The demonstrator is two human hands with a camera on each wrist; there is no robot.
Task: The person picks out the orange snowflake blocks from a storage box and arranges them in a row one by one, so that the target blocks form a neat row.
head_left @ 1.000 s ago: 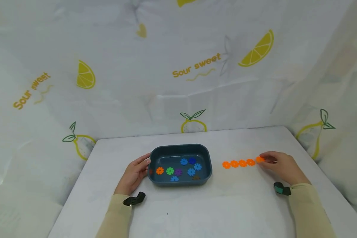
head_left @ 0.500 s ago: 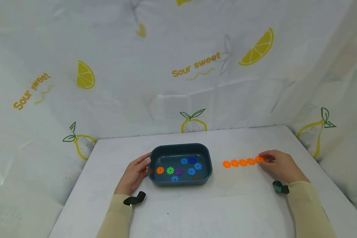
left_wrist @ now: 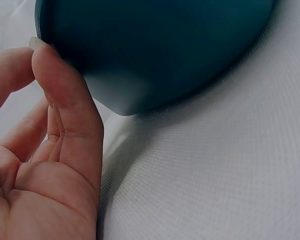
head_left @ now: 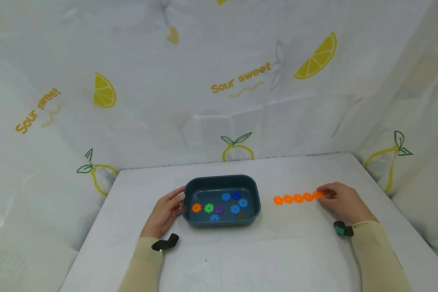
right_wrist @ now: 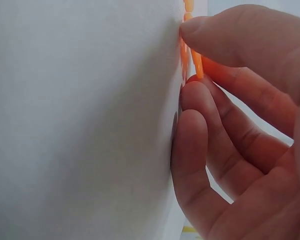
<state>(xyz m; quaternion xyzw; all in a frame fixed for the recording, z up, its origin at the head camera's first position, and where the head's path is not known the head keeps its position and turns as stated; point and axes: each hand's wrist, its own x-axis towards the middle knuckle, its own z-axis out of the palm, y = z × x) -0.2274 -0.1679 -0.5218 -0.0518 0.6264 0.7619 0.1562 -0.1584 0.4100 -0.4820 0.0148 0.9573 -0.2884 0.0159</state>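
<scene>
On the left, my left hand [head_left: 165, 213] holds the end of a dark teal plastic tray [head_left: 219, 223], thumb at its rim; the left wrist view shows the thumb and fingertips against the tray wall [left_wrist: 155, 60]. Over to the right, my right hand [head_left: 344, 202] pinches an orange notched interlocking disc [head_left: 318, 194] at the right end of a row of orange discs [head_left: 298, 198]. Close up in the right wrist view, that disc [right_wrist: 197, 64] is tilted off the table between thumb and fingers, while the other fingertips rest at the tabletop.
Inside the tray lie loose notched discs: an orange one [head_left: 196, 208], a green one [head_left: 209, 208], a purple one [head_left: 219, 209], a brown one [head_left: 241, 216] and several blue ones [head_left: 235, 209]. A white cloth with lemon prints [head_left: 237, 152] hangs behind the white table [head_left: 263, 259].
My right hand has brought its orange disc slightly left, closing the gap to the row's end. The left hand and tray have stayed put.
</scene>
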